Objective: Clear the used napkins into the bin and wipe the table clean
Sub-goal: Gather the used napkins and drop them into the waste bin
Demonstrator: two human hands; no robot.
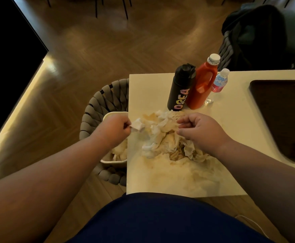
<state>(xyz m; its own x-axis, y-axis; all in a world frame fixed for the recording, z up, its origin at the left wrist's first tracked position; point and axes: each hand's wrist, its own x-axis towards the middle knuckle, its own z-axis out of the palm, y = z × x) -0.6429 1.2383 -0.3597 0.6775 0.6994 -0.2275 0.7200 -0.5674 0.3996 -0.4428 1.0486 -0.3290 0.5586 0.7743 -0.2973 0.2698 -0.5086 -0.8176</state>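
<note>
The used napkins (pixel 167 137) lie in a crumpled, stained heap near the left edge of the desk (pixel 234 123), with brownish smears on the pale surface just in front of them. My left hand (pixel 114 130) hangs over the desk's left edge, its fingers (pixel 125 126) closed on one white corner of the heap. My right hand (pixel 198 130) rests at the pile's right side, its fingers (pixel 182 124) curled and pinching a fold of napkin. The bin (pixel 108 116), a pale tub, sits just beside the desk's left edge under my left hand, with crumpled napkins already inside; it stands in a grey woven basket (pixel 97 106). Behind the heap stand a black bottle (pixel 180 88), an orange bottle (pixel 202 85) touching it, and a small clear water bottle (pixel 219 83). A dark tray (pixel 279 109) lies well to the right.
</note>
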